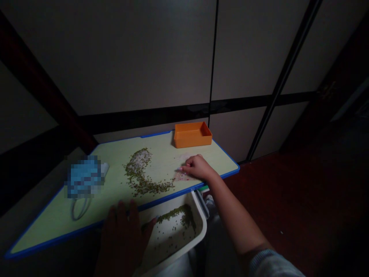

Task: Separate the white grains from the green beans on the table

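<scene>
My right hand (198, 167) is over the right part of the small table (161, 148), fingers curled and thumb pressed in. Whatever it may hold is hidden. Under and beside it lies a thin patch of small reddish pieces (182, 176). To its left spreads a curved heap of small green beans (141, 184), mixed with pale grains (140, 159) at the upper end. My left hand (123, 234) lies in shadow at the table's near edge. Its fingers are stretched out, and the thumb reaches over a white bin (203, 227) holding more green beans (184, 215).
An orange open box (193, 140) stands at the table's far right corner. On the left lies a blurred blue item (85, 177) with a pale loop (79, 209). Cabinet panels (144, 57) rise behind the table; dark red floor (273, 192) is to the right.
</scene>
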The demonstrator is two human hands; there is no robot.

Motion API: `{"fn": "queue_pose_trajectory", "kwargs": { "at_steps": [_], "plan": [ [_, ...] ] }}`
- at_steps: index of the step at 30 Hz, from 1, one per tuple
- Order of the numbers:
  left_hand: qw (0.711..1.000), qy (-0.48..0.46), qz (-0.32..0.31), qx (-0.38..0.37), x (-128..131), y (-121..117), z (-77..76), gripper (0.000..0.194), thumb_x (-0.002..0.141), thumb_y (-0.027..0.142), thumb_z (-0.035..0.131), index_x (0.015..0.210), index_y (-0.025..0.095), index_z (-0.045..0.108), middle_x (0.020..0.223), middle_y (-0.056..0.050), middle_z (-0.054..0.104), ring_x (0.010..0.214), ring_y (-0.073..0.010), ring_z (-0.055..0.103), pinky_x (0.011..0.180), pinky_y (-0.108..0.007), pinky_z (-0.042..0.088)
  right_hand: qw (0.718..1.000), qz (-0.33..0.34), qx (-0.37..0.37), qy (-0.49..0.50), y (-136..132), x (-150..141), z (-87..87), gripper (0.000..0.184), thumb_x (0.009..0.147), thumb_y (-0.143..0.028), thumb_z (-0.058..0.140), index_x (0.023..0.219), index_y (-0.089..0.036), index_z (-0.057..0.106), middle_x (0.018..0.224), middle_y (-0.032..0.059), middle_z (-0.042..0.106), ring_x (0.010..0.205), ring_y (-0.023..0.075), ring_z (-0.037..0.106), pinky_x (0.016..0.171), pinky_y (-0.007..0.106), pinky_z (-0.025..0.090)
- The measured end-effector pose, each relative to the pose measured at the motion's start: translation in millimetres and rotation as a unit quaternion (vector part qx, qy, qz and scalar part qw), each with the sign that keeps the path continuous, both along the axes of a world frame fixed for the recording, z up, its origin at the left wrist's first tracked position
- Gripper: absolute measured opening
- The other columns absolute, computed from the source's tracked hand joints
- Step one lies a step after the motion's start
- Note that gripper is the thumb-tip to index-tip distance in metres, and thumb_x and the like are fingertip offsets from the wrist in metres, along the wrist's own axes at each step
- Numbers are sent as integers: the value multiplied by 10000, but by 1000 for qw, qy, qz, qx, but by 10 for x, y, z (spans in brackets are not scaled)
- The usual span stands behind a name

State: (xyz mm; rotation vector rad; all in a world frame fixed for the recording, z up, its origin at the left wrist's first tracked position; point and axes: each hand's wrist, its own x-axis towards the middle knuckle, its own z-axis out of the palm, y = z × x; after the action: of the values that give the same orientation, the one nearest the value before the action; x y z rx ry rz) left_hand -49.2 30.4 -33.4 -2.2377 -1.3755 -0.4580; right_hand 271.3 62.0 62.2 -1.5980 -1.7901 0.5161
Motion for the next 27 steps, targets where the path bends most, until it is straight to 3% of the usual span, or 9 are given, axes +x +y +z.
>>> {"fn": "queue_pose_trajectory", "kwargs": {
  "at_steps": [8,11,17,27],
  "plan": [
    [999,-25,13,-14,85,-67,87,893,855,704,326,1356,-13,506,1401,-370,521,1366,-472,459,1034,-605,450,995,-66,22,73,88,97,-122,499,894,-385,638,485,-201,420,469,-73,342,533,94,329,587,271,219],
    [999,-36,16,-19,103,-65,98,893,855,701,329,1343,-22,515,1391,-375,523,1366,-476,455,1048,-607,440,995,-60,5,74,80,104,-129,491,888,-395,647,488,-198,441,452,-74,356,523,93,336,588,272,220],
    [999,-19,8,-32,61,-20,77,911,833,723,365,1325,-25,536,1371,-382,538,1332,-479,491,1032,-597,452,998,-66,-9,-2,21,47,-33,485,852,-380,727,480,-185,483,454,-77,394,531,93,338,645,277,233],
    [1000,-11,8,-20,5,9,-4,881,830,699,416,1392,23,476,1406,-346,538,1369,-465,478,1054,-603,446,983,-104,-2,-152,66,-27,-10,432,932,-504,656,670,-163,697,691,46,691,666,143,505,824,331,263]
  ]
}}
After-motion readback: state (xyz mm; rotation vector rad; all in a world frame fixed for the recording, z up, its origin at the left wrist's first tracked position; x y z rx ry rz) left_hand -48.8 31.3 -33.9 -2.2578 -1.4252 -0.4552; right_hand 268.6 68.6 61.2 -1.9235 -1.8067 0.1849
